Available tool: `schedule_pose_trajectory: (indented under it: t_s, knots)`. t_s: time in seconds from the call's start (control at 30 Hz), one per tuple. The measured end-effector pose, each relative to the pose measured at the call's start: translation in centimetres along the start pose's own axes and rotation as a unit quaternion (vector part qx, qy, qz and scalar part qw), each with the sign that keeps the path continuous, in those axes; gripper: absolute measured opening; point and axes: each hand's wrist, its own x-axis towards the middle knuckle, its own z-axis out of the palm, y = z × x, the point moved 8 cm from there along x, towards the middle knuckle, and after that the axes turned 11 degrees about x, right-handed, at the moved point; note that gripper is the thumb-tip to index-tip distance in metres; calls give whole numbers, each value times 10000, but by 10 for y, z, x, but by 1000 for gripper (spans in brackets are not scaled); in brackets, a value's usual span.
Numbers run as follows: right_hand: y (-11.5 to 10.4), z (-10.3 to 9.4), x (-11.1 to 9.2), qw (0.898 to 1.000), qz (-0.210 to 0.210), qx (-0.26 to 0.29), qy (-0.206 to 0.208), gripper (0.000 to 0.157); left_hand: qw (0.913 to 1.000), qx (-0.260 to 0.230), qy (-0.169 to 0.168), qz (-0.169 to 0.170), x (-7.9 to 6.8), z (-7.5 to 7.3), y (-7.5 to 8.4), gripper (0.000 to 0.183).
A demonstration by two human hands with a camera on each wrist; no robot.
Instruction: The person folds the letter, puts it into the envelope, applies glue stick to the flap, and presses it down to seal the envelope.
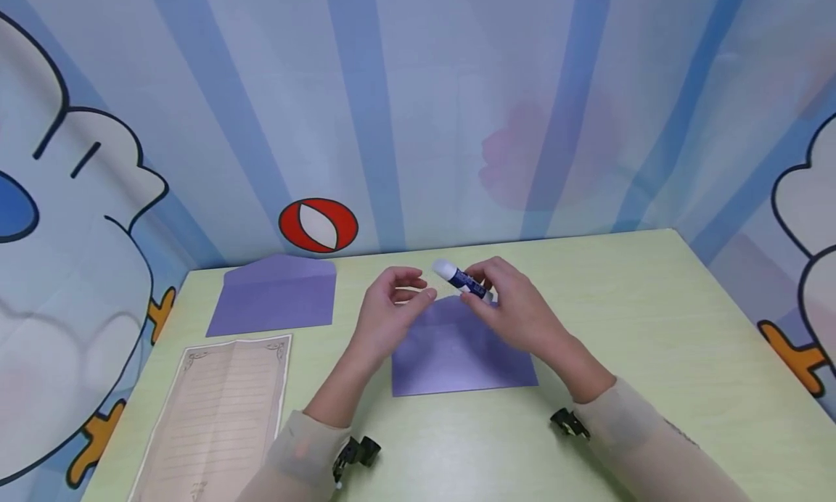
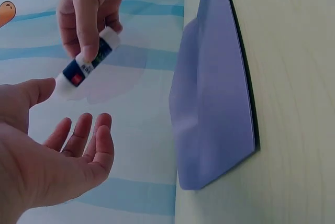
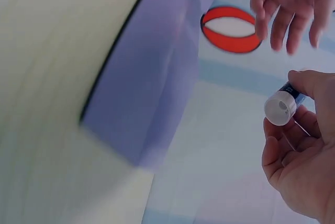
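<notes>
beige cloth sleeves [image 1: 297, 451] lie nearest the head camera, below two bare hands over a pale yellow-green desk [image 1: 627, 306]. the right hand [image 1: 516, 306] pinches a small cylindrical glue stick with white ends and a dark blue label [image 1: 465, 282], tilted above a purple paper envelope [image 1: 457, 364]; the left hand [image 1: 388, 310] holds nothing, its fingers loosely curved. off to the left lie a second purple paper envelope [image 1: 277, 302] and a cream lined paper sheet [image 1: 215, 408].

from the left wrist, the left thumb and fingers stand wide apart, with one white end of the glue stick near the thumb tip. the right fingers narrow to the barrel's width; it should be light, stiff and smooth, perhaps slightly slippery, best held around its middle.

from the right wrist, a round white end faces the camera, and the left fingers are spread. the envelope is apart from both hands; it looks thin and easily creased, so its edges seem the safest hold.
</notes>
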Motion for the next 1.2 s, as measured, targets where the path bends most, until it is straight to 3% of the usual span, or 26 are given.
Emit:
schedule_pose_trajectory:
  t_s: [0.17, 0.33, 0.53, 0.73, 0.9, 1.2]
  knots:
    - [15, -23, -3, 9994, 219, -256, 15, 27, 9973, 697, 80, 226, 0, -8, 0, 43]
    - [40, -49, -7, 9970, 556, -535, -1, 26, 9868, 1520, 86, 546, 0, -15, 2, 48]
    - [73, -81, -13, 9899, 1041, -955, -124, 29, 9654, 2476, 160, 805, -1, -29, 2, 52]
    - [105, -107, -18, 9790, 1530, -1300, -349, 31, 9352, 3385, 149, 1033, -2, -38, -5, 55]
    - [131, -122, -23, 9703, 1755, -1589, -489, 31, 9225, 3658, 131, 1222, -3, -43, -10, 56]
    - [166, -136, -33, 9586, 2094, -1793, -709, 35, 9199, 3719, 81, 1243, -5, -43, -17, 55]
